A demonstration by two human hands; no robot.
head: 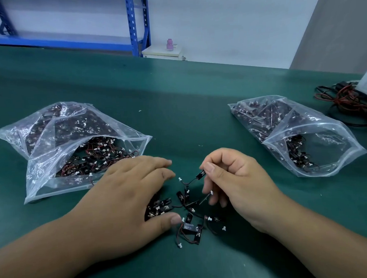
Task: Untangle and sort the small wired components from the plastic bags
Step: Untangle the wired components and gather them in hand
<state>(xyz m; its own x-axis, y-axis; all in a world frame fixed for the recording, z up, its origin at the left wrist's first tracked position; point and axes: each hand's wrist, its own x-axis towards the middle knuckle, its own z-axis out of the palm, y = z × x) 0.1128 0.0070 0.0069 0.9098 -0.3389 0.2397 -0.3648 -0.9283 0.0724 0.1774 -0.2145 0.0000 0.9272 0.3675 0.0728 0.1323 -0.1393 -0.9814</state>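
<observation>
A tangle of small black components (188, 219) with thin wires and white plugs lies on the green table (176, 109) between my hands. My left hand (126, 197) lies flat over the left part of the tangle, fingers straight. My right hand (233, 178) pinches one small black component (200, 174) between thumb and forefinger, lifted slightly; its wire trails down to a white plug. An open clear plastic bag (72, 144) full of the same parts lies at the left. A second open bag (295, 133) lies at the right.
A heap of red and black cables (346, 102) and a white device lie at the table's far right edge. Blue shelving (138, 24) and a small white cabinet with a pink bottle (169, 44) stand beyond the table.
</observation>
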